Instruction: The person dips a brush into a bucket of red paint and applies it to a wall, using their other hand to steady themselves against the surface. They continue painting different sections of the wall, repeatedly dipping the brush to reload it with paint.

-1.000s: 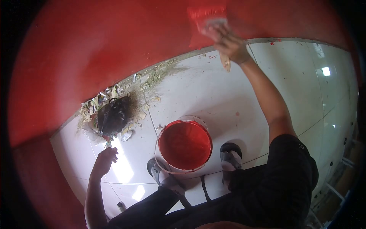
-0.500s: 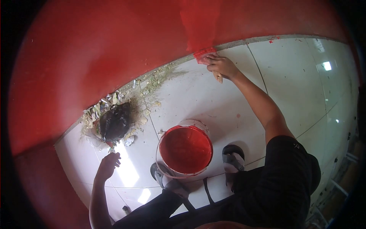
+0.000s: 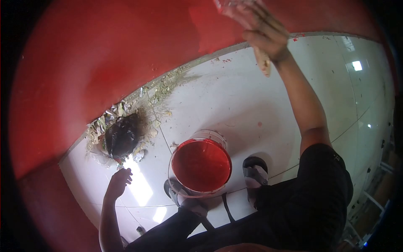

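Currently, paintbrush [image 3: 262, 62] in right hand [image 3: 270, 40], beneath fingers [image 3: 268, 22], handle [image 3: 263, 67] near wrist [image 3: 283, 58].

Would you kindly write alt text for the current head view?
A person's right hand holds a paintbrush before a red wall; the left hand hangs empty. On white tiles: a bucket of red paint, black bag and debris.

Indoor room amid painting work, exact kind unclear: red wall [image 3: 113, 50] and debris [image 3: 159, 93] beyond the left hand [image 3: 119, 183], glossy white floor tiles [image 3: 235, 94] beneath it, paint bucket [image 3: 212, 135] to its right.
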